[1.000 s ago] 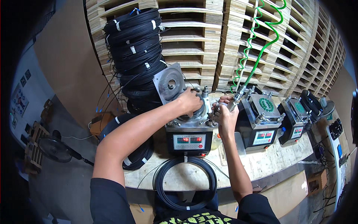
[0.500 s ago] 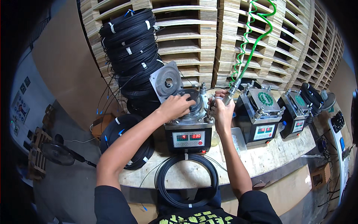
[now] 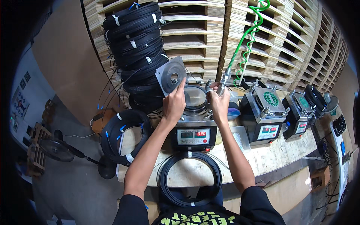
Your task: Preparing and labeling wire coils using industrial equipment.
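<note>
My left hand (image 3: 175, 103) reaches up with its index finger stretched against the lower right edge of a square metal plate (image 3: 173, 77). That plate has a round grey face with a central hole and stands tilted behind a small benchtop machine (image 3: 194, 136). The machine carries a round grey disc (image 3: 195, 96) on top and a red digital display in front. Closed around a metal air gun (image 3: 222, 88) is my right hand (image 3: 220, 102), just right of the disc. A green hose (image 3: 238, 48) rises from the air gun. My left thumb is hidden.
Two similar machines (image 3: 265, 125) (image 3: 299, 119) stand to the right. A black cable coil (image 3: 162, 176) hangs at the table's front edge. Another coil (image 3: 108, 144) lies left, below a tall cable stack (image 3: 137, 56). A clear tray (image 3: 245, 138) and a purple oval thing (image 3: 234, 112) sit nearby.
My left hand has moved from the disc up to the tilted plate, uncovering the disc. The air gun stays in my right hand. The left part of the machine's display has gone dark.
</note>
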The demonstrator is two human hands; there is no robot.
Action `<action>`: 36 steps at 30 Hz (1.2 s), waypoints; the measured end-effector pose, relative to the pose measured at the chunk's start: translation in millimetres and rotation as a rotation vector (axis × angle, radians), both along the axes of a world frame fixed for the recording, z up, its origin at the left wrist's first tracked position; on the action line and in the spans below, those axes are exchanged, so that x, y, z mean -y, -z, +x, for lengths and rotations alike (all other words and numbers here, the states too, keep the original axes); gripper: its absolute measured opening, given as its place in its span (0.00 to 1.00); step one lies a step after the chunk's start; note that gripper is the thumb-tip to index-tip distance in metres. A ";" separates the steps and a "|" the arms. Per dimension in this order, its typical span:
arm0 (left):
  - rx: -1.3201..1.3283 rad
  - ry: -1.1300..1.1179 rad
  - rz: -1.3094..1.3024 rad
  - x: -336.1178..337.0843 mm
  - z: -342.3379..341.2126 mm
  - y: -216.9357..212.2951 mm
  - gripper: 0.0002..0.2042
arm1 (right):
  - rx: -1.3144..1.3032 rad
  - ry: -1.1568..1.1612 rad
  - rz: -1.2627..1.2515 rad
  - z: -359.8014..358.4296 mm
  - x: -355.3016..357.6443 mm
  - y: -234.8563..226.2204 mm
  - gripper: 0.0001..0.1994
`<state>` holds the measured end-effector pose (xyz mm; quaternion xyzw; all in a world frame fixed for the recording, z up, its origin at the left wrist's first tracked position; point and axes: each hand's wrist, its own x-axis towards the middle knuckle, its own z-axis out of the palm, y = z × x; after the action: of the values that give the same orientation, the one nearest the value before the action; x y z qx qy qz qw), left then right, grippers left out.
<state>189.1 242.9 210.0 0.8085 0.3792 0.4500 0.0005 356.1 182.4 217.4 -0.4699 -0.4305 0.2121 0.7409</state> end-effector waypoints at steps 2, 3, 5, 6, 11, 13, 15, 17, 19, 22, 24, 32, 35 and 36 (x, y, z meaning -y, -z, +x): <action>0.043 0.003 0.026 -2.8 -2.8 3.0 0.28 | 0.025 0.021 -0.024 -14.2 -2.5 6.6 0.06; 0.056 0.005 0.012 -3.0 -1.1 2.6 0.27 | -0.006 -0.024 -0.051 -20.8 3.2 0.6 0.07; 0.072 0.003 0.000 -2.3 0.3 1.3 0.27 | -0.039 -0.055 -0.043 -25.7 -11.1 13.4 0.06; 0.085 0.011 0.004 -1.5 0.3 1.0 0.27 | -0.059 -0.066 -0.004 -32.6 -16.8 11.8 0.06; 0.090 -0.001 -0.004 1.2 6.8 -0.1 0.26 | -0.118 0.195 0.161 -29.0 -52.2 19.5 0.06; 0.122 -0.003 0.007 -3.0 3.8 3.0 0.25 | -0.047 0.310 0.167 -27.0 -52.3 16.9 0.06; 0.214 0.002 -0.034 -3.7 3.3 4.0 0.24 | 0.073 0.402 0.115 -20.8 -47.7 19.9 0.07; 0.272 -0.002 -0.038 -7.3 1.3 2.8 0.23 | 0.067 0.280 0.021 -17.2 -37.7 24.2 0.08; 0.332 0.013 -0.072 -7.6 -0.8 1.7 0.22 | 0.002 0.145 -0.039 -20.7 -21.2 17.4 0.09; 0.388 0.038 -0.078 -7.1 -0.6 -2.8 0.21 | -0.276 -0.153 -0.015 -35.5 0.0 -3.7 0.08; 0.382 0.035 -0.140 -5.6 -0.7 -4.9 0.20 | -0.335 -0.187 0.207 -40.0 0.0 -12.4 0.08; 0.335 0.052 -0.060 -2.0 1.6 0.2 0.20 | -0.282 0.039 0.340 -25.7 -12.2 -38.8 0.08; 0.300 0.103 -0.057 0.3 -3.0 -0.4 0.20 | -0.222 -0.132 0.048 -12.2 0.5 -21.2 0.09; 0.293 0.150 -0.068 0.2 -6.5 -2.0 0.21 | -0.221 -0.173 -0.021 -13.3 8.1 -20.0 0.09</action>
<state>182.6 242.8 212.0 0.7598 0.3285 0.5488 0.1167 342.8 174.3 237.4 -0.4124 -0.3829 0.3303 0.7578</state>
